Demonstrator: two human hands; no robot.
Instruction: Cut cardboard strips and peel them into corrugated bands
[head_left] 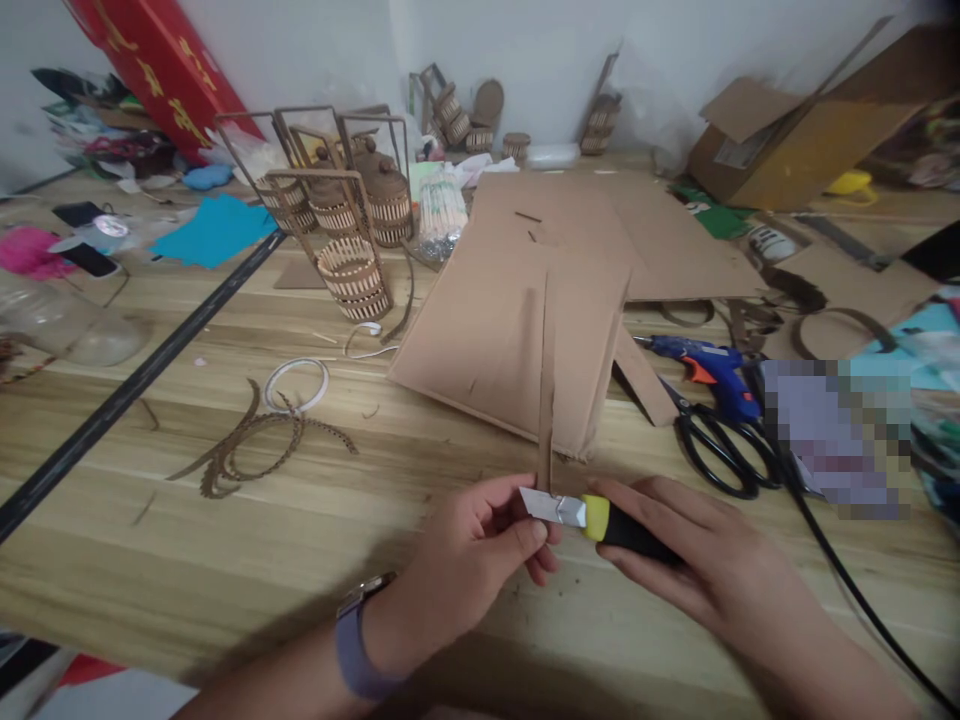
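Note:
Between the thumb and fingers of my left hand is the near end of a narrow cardboard strip, which points away from me over a cardboard sheet. My right hand is wrapped round a utility knife with a black and yellow handle. The knife's bare blade lies across the strip's near end, close to my left thumb. Part of the strip's end is hidden behind the blade and fingers.
Black-handled scissors and a blue glue gun lie to the right, with a black cord. Cut cardboard strips and a white tape ring lie left. Small handled baskets stand behind, near a cardboard box.

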